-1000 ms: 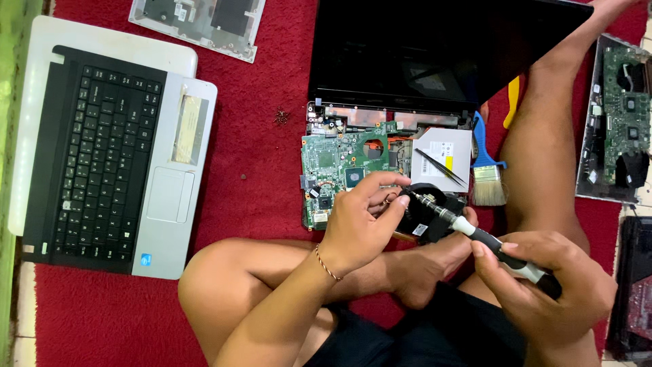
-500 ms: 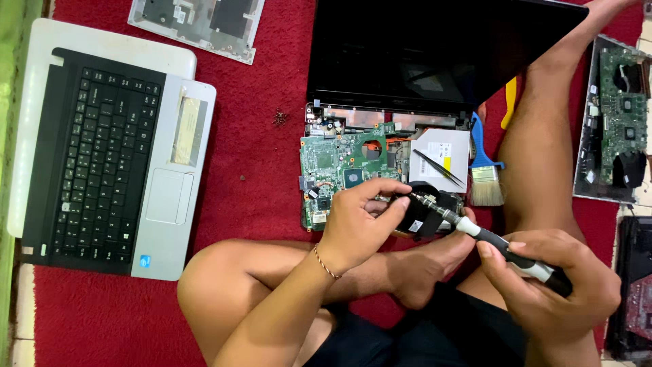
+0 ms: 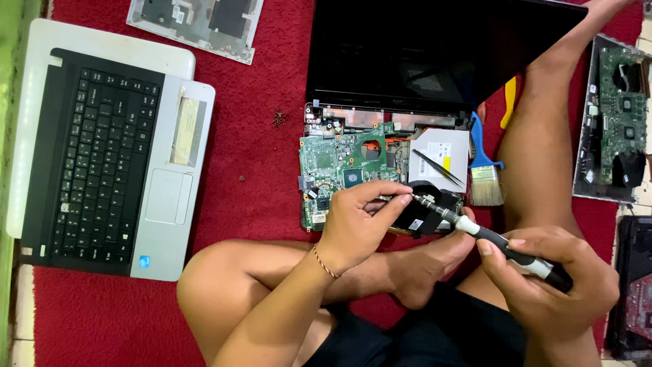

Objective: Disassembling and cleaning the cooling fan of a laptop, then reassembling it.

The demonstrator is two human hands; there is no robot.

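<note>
This looks like an informal repair spot on the floor of a home rather than a fitted workshop. A red carpet (image 3: 258, 136) covers the ground, and the person sits cross-legged and barefoot on it. Opened computers lie all around: a silver laptop keyboard deck (image 3: 109, 146) at the left, a stripped laptop with a bare green circuit board (image 3: 339, 160) in the centre, another exposed board (image 3: 614, 119) at the right edge, and a blue brush (image 3: 485, 180) beside them.

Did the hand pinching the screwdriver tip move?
Yes. The left hand slid a little down and left over the green motherboard, and the screwdriver tip followed it.
</note>
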